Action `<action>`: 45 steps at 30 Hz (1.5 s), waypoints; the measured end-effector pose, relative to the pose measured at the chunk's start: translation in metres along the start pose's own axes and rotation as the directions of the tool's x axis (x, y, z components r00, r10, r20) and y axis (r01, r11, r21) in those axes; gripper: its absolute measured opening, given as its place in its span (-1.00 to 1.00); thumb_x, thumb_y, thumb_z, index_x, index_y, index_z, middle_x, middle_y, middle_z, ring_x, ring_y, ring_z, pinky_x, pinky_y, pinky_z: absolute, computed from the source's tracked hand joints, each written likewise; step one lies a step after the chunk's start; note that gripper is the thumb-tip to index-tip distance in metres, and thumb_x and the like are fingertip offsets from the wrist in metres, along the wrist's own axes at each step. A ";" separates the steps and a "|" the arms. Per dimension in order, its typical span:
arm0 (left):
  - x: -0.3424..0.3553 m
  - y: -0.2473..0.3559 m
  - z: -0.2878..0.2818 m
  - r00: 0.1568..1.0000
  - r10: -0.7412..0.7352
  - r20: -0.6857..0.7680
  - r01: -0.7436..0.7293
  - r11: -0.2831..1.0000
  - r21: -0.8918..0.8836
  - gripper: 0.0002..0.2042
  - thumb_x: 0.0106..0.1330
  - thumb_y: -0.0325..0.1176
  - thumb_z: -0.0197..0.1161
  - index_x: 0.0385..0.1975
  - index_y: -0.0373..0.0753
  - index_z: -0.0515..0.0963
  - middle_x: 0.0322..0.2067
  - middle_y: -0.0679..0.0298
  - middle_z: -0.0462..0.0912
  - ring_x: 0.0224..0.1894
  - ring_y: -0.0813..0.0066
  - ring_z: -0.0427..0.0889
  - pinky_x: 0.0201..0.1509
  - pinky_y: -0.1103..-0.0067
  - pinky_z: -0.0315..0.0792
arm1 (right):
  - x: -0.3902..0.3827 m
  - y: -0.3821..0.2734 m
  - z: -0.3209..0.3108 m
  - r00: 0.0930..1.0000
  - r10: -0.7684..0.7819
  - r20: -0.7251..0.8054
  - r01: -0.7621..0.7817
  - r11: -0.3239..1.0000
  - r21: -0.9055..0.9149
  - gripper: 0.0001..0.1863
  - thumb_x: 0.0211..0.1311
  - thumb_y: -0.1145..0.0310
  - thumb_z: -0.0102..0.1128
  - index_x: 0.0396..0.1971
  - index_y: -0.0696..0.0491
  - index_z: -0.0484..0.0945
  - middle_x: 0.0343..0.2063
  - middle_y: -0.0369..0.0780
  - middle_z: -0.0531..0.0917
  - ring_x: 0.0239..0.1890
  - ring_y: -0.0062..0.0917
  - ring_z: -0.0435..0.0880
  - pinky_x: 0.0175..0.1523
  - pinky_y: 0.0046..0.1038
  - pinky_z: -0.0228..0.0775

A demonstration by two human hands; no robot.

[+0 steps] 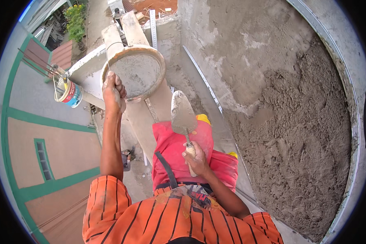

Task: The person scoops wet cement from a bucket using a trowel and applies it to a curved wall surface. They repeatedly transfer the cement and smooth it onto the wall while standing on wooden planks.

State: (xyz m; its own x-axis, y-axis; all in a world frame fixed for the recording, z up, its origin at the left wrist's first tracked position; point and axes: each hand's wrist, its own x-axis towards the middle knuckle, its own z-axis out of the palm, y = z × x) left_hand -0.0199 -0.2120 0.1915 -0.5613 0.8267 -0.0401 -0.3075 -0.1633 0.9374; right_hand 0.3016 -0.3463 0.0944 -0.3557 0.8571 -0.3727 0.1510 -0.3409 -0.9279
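My left hand [114, 91] is closed in a fist at the near left rim of a round mortar tub [162, 67]. A thin wire handle [107, 57] runs from this fist up over the tub's rim. Wet grey mortar [136, 73] fills much of the tub, which rests on scaffold planks. In front of my red trousers, my right hand [197, 157] grips a pointed trowel by its wooden handle. The trowel's blade [183, 114] points away from me and is smeared with grey mortar. It stays apart from both the tub and the wall.
Rough fresh mortar [297, 154] covers the wall on my right, edged by metal strips [203, 79]. Planks [134, 28] extend ahead at a height. A paint bucket [72, 94] holding tools stands left. Far below, a person [127, 158] is partly visible beside the planks.
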 end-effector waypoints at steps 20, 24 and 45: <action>-0.076 -0.087 -0.115 0.918 0.026 -0.396 -0.062 0.995 -0.078 -0.55 0.41 -0.12 0.09 0.14 -0.34 0.41 -0.03 0.12 0.54 0.10 0.32 0.44 0.22 0.36 0.30 | 0.012 -0.067 -0.050 0.974 -0.218 0.063 0.217 0.812 -0.543 -0.79 0.27 0.31 0.15 -0.26 0.15 0.50 -0.55 -0.21 0.53 -0.49 -0.54 0.54 -0.33 -0.44 0.35; -0.079 -0.077 -0.096 0.977 -0.149 -0.154 0.099 0.951 -0.292 -0.53 0.33 -0.25 0.09 0.17 -0.39 0.35 0.01 0.11 0.52 0.05 0.31 0.53 0.18 0.39 0.38 | 0.035 -0.143 -0.059 0.970 -0.215 0.115 0.197 0.411 -0.890 -0.65 0.30 0.13 0.11 -0.24 0.17 0.53 -0.44 0.04 0.60 -0.34 -0.07 0.59 -0.21 -0.17 0.38; -0.084 -0.098 -0.070 0.967 -0.030 -0.255 -0.033 0.971 -0.238 -0.56 0.47 -0.22 0.02 0.19 -0.42 0.34 0.08 0.16 0.45 0.14 0.42 0.41 0.26 0.50 0.26 | 0.101 -0.144 -0.013 0.940 -0.027 0.339 0.287 0.599 -0.748 -0.60 0.28 0.12 0.05 -0.36 0.23 0.56 -0.52 -0.04 0.56 -0.42 -0.31 0.51 -0.26 -0.28 0.34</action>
State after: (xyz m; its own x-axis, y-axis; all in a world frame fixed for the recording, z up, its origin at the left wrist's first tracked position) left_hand 0.0034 -0.3030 0.0789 -0.7292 0.6666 -0.1547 -0.4631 -0.3143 0.8287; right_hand 0.2559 -0.2054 0.1905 -0.6515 0.6838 -0.3286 0.6781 0.3308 -0.6563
